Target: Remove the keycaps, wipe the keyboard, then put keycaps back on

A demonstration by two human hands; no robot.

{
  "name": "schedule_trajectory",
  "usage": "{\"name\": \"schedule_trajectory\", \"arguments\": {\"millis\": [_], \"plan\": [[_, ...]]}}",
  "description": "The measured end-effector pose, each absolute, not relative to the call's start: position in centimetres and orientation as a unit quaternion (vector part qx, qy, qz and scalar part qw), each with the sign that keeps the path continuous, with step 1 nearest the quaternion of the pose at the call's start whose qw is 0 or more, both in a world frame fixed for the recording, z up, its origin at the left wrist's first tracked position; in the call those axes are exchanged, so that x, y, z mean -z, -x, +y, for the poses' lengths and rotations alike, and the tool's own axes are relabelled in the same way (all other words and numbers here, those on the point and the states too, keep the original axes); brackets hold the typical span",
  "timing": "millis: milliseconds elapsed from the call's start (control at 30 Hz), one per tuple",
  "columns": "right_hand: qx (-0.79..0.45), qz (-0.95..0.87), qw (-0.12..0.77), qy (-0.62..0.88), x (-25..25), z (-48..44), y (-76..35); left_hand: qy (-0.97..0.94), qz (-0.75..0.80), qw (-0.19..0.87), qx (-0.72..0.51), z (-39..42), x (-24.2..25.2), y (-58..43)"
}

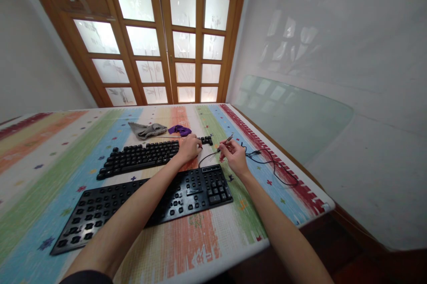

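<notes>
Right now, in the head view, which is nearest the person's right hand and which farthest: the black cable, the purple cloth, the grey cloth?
From the right hand:
1. Black cable, right beside it, trailing to the right.
2. Purple cloth, farther back on the left.
3. Grey cloth, farthest, left of the purple one.

Matt black plastic keyboards (140, 157) (both); soft cloths (148, 130); woven-look mat (200, 235); glossy wood door (167, 30).

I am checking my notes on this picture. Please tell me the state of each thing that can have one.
Far keyboard: flat, keys on, left hand on its right end.
Near keyboard: flat, many keys missing.
Tool: pinched in right hand.
Cable: loose on table.
Grey cloth: crumpled.
Purple cloth: crumpled.
</notes>
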State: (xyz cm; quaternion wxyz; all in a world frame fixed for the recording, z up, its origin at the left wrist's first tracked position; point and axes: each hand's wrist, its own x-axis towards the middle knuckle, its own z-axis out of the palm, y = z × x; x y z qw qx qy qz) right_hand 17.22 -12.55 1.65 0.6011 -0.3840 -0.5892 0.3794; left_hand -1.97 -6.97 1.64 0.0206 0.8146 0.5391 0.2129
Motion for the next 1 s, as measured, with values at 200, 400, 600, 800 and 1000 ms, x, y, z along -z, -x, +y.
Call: {"name": "schedule_trajectory", "arguments": {"millis": [200,400,600,800,1000], "plan": [[-0.39,-0.595,0.592,0.377,-1.27,-12.37,-17.41,-0.807,0.55,0.017,-0.215,-6.57,-1.6,1.92],[-0.402,-0.603,0.581,0.37,-1.6,-12.46,-17.38,-0.805,0.551,0.017,-0.22,-6.4,-1.61,1.87],[-0.411,-0.613,0.566,0.367,-1.83,-12.74,-17.34,-0.802,0.551,0.017,-0.228,-6.27,-1.51,1.96],[-0.408,-0.63,0.546,0.37,-1.79,-12.8,-17.43,-0.798,0.557,0.016,-0.232,-6.28,-1.57,1.83],[-0.42,-0.632,0.541,0.362,-2.04,-12.92,-17.52,-0.795,0.558,0.019,-0.236,-6.24,-1.53,1.75]]}}
